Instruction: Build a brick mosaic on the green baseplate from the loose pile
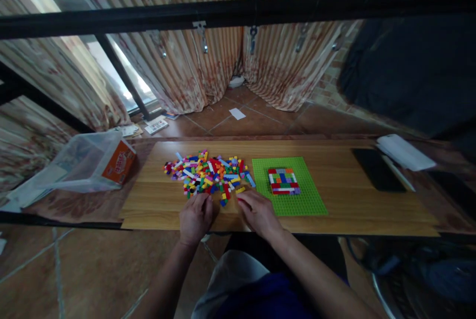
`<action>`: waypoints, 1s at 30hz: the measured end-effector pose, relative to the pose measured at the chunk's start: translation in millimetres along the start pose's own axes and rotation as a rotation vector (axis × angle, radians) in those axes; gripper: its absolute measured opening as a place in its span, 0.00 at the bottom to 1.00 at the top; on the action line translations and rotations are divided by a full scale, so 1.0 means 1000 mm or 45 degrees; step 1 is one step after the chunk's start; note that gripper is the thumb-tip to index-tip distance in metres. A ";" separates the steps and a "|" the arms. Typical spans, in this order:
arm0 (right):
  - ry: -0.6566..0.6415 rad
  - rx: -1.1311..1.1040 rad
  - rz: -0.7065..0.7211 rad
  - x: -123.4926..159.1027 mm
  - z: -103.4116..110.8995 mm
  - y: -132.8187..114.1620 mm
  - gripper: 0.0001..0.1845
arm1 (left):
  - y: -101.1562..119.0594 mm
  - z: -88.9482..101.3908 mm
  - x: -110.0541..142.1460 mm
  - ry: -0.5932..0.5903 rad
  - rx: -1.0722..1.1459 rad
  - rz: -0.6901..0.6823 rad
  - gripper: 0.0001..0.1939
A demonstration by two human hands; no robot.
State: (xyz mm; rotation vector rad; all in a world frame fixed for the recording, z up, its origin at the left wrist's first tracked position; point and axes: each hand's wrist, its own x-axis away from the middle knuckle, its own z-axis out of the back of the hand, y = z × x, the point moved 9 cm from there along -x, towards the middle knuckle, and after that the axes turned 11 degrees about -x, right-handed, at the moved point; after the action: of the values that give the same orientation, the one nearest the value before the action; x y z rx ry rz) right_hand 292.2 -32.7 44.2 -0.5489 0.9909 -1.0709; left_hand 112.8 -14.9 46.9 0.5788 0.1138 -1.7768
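Note:
A heap of loose, many-coloured toy building bricks lies on the wooden tabletop. My left hand rests at the heap's near edge, fingers curled closed; whatever they may hold is hidden. Between the heap and the green baseplate is my right hand, its fingers pinched together with a small bit of red brick showing at the tips. Just beyond those fingertips lies a yellow brick. On the baseplate stands a low, roughly square build of coloured bricks.
A clear plastic bin with an orange label stands left of the wooden tabletop. At the right lie a black flat object and a white object. A dark metal bar crosses above the far side, before curtains.

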 end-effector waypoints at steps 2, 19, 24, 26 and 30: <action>-0.024 -0.003 -0.015 -0.008 -0.008 0.001 0.11 | 0.000 -0.001 0.001 -0.014 0.005 0.009 0.12; -0.177 0.337 -0.079 -0.048 -0.013 0.016 0.12 | -0.001 -0.003 0.004 -0.036 0.082 0.013 0.11; -0.236 0.355 -0.079 -0.052 -0.017 0.018 0.13 | -0.003 -0.005 0.004 -0.034 0.071 0.028 0.11; -0.233 0.350 -0.064 -0.051 -0.016 0.019 0.13 | -0.004 -0.004 0.004 -0.031 0.089 0.035 0.11; -0.181 0.320 -0.029 -0.048 -0.012 0.019 0.12 | -0.007 0.001 0.006 0.003 0.234 0.089 0.12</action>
State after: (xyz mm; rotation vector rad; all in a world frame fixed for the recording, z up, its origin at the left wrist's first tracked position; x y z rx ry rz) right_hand 284.2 19.9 43.3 -0.4246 0.7144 -1.1410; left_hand 105.2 -18.9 43.7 0.7081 -0.0680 -1.7295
